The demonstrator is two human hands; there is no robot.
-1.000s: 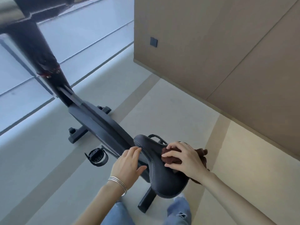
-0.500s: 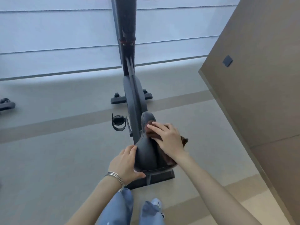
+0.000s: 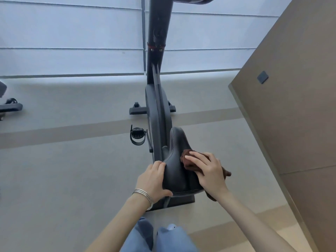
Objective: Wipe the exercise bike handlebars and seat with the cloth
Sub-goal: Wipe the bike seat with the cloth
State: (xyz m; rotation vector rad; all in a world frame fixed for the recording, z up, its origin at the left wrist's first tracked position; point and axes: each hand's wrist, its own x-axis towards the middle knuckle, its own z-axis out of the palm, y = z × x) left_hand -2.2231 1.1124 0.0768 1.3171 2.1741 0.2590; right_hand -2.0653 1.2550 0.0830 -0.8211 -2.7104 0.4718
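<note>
Pressing cloth (image 3: pixel 187 161) onto seat (image 3: pixel 177 176) — right hand (image 3: pixel 209 172) flat, left hand (image 3: pixel 151 180) gripping seat edge

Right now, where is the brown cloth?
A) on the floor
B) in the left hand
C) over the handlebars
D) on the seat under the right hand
D: the right hand presses the cloth against the seat, while the left hand grips the seat's opposite edge.

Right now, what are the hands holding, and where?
The left hand grips the seat by its rear left edge. The right hand presses the brown cloth flat against the seat's right side.
</note>
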